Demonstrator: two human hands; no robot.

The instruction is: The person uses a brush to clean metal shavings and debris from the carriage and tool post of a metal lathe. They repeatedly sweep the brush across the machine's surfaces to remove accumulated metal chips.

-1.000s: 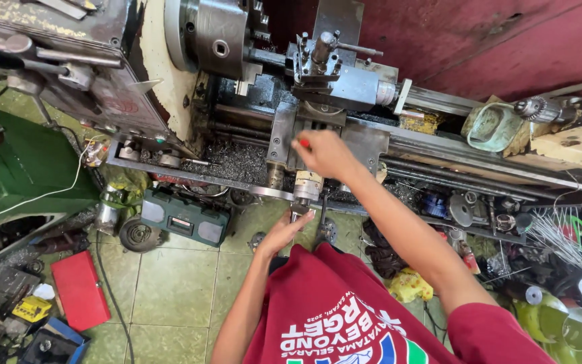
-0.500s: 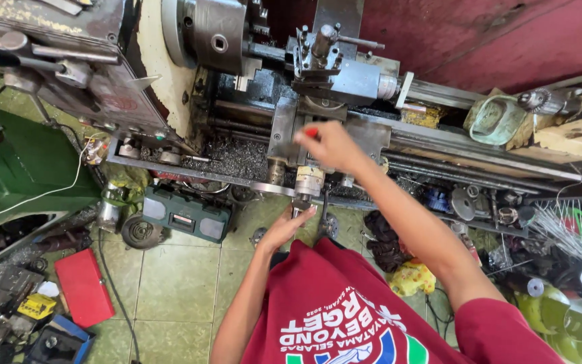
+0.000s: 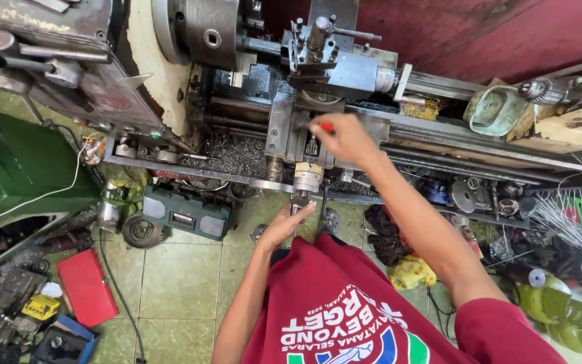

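I look down at a metal lathe (image 3: 399, 145). Its big steel chuck (image 3: 193, 27) is at the top left, with the tool post (image 3: 318, 40) on the carriage beside it. My right hand (image 3: 345, 138) reaches over the carriage, closed around a small red-tipped tool (image 3: 327, 126). My left hand (image 3: 284, 226) is below, its fingers on the cross-slide handle (image 3: 303, 201) at the lathe's front. Metal chips (image 3: 227, 155) fill the bed tray under the chuck.
A green case (image 3: 184, 212) lies under the lathe on the tiled floor (image 3: 183, 276). A red box (image 3: 85, 286) and loose tools lie at the lower left, beside a green machine (image 3: 21, 175). Rags, a yellow cloth (image 3: 412, 269), wires and green containers (image 3: 560, 310) crowd the right.
My right hand has shifted slightly over the carriage. My left hand stays at the handle. The view has tilted a little.
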